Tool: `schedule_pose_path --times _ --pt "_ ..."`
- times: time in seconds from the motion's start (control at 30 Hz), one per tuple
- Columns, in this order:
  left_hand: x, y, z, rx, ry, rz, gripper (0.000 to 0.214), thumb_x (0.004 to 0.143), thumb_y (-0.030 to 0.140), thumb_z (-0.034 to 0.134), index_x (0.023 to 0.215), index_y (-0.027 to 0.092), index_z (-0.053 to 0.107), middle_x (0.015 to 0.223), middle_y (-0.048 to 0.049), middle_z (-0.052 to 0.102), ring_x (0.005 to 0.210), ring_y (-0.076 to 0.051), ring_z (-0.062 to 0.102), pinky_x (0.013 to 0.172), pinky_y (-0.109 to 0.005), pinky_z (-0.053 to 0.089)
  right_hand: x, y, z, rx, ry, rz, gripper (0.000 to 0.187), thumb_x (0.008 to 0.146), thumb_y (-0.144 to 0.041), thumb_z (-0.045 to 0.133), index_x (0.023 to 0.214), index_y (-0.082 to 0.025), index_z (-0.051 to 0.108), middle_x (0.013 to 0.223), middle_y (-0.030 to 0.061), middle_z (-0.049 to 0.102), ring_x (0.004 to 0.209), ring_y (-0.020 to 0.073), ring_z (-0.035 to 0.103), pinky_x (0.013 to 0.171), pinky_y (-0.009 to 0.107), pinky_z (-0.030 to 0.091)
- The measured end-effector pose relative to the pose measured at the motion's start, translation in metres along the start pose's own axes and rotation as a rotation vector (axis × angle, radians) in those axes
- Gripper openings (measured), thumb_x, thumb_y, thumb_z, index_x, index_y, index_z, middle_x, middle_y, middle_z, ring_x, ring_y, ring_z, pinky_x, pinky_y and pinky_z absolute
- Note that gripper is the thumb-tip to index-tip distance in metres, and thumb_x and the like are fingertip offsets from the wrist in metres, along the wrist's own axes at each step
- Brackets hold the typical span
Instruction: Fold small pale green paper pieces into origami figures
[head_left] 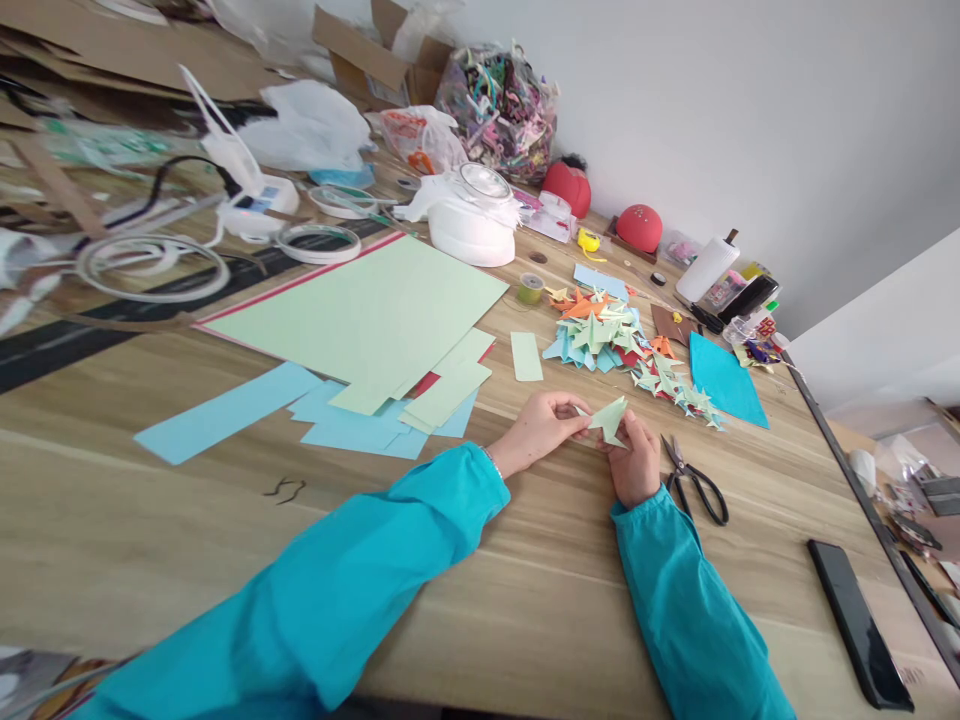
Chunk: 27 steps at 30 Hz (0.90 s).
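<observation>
Both my hands hold one small folded piece of light green paper [609,419] just above the wooden table [150,520]. My left hand [541,430] pinches its left side with the fingertips. My right hand [636,462] grips its right and lower part, fingers curled. Both arms wear teal sleeves. Black scissors [696,482] lie right of my right hand. A heap of finished folded paper figures [611,340] in green, blue and orange lies beyond my hands.
Large light green sheets [367,310] and blue paper strips [225,410] lie to the left. A teal sheet [724,380] lies right of the heap. A black phone [859,620] rests near the right edge. A white kettle [472,215], tape rolls, bags and cardboard crowd the far side.
</observation>
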<state>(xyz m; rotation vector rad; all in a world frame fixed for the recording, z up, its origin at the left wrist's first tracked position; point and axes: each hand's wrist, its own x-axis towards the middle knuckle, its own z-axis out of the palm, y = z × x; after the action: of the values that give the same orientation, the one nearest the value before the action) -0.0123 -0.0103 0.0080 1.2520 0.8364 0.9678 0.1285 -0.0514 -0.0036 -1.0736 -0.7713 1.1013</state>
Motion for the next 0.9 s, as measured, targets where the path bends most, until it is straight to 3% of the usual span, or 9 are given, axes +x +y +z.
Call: schedule_pose_path --times 0.13,0.27,0.5,0.9 --pt "0.0 -0.003 -0.001 0.084 -0.042 0.04 0.015 0.066 0.024 0.068 0.076 0.013 0.066 0.059 -0.0016 0.065 0.058 -0.013 0.061 0.053 -0.022 0.048 0.002 0.005 -0.004 -0.173 -0.086 -0.037 0.024 0.065 -0.039 0.073 0.067 -0.017 0.063 0.055 -0.0019 0.058 0.049 0.011 0.048 0.048 0.025 0.039" --pt "-0.001 -0.003 0.0 0.099 -0.07 0.037 0.013 0.067 0.022 0.066 0.076 0.013 0.066 0.063 -0.0033 0.067 0.061 -0.014 0.063 0.055 -0.023 0.049 0.003 0.011 -0.008 -0.324 -0.136 -0.115 0.024 0.07 -0.038 0.07 0.063 -0.016 0.062 0.052 -0.0021 0.057 0.049 0.0112 0.049 0.051 0.025 0.039" --pt "-0.003 0.001 0.001 0.06 -0.108 0.016 0.008 0.067 0.014 0.065 0.074 0.014 0.067 0.065 -0.003 0.07 0.064 -0.014 0.065 0.061 -0.023 0.051 0.003 0.013 -0.009 -0.291 -0.117 -0.132 0.023 0.072 -0.037 0.067 0.062 -0.018 0.061 0.053 -0.0035 0.058 0.049 0.0112 0.049 0.051 0.025 0.039" --pt "-0.002 -0.001 0.002 0.04 -0.103 0.019 0.007 0.066 0.015 0.067 0.073 0.014 0.068 0.067 -0.0027 0.071 0.066 -0.015 0.066 0.064 -0.023 0.053 0.002 0.014 -0.007 -0.264 -0.082 -0.11 0.025 0.072 -0.041 0.067 0.065 -0.018 0.059 0.055 -0.0031 0.058 0.049 0.011 0.048 0.05 0.025 0.041"
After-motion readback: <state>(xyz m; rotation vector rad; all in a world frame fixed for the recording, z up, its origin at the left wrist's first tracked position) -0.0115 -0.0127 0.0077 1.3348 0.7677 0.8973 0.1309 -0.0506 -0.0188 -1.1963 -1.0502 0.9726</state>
